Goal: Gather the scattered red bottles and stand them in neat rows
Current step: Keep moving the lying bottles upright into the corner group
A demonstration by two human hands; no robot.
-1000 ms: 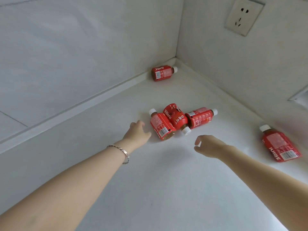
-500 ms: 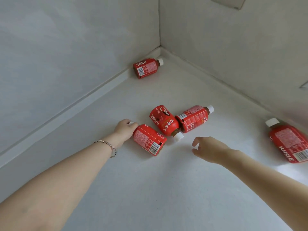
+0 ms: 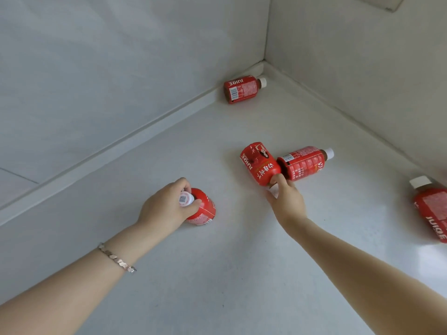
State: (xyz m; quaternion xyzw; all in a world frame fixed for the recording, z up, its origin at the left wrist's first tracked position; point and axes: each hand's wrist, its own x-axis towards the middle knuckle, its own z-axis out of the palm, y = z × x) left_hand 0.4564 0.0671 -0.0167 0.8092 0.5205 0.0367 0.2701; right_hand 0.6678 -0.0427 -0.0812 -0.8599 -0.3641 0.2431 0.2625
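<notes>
Several red juice bottles with white caps are on a white floor. My left hand point(image 3: 167, 209) grips the neck of one bottle point(image 3: 203, 209), which stands upright to the left of the others. My right hand point(image 3: 285, 197) closes on the cap end of a second bottle point(image 3: 260, 164) that lies on its side. A third bottle point(image 3: 304, 163) lies touching it on the right. Another lying bottle point(image 3: 242, 89) rests in the far corner by the skirting. At the right edge lies one more bottle point(image 3: 431, 211), partly cut off.
Two white walls meet in a corner point(image 3: 264, 61) behind the bottles, with a skirting point(image 3: 121, 146) along the left wall. A wall socket point(image 3: 379, 2) shows at the top right. Bare white floor point(image 3: 229, 274) lies in front of my hands.
My left hand took the leftmost lying bottle, pulled it left and stood it upright. My right hand moved forward and closed on the middle bottle's cap end.
</notes>
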